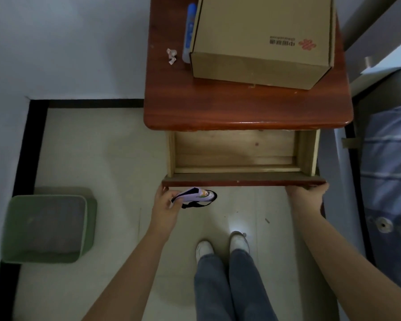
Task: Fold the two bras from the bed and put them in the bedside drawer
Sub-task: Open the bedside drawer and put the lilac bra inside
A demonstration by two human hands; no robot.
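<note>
One bare drawer, pulled out.

- I see the drawer pulled out, its wooden bottom bare and open from above.
- The nightstand's surface overhangs the drawer's rear part.
- A cardboard box fills most of that surface.
- A green bin stands well apart on the floor at left.

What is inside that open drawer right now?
The drawer shows only bare wooden bottom. Its back part is hidden under the bedside table top. The left hand holds a folded bra outside it.
</note>
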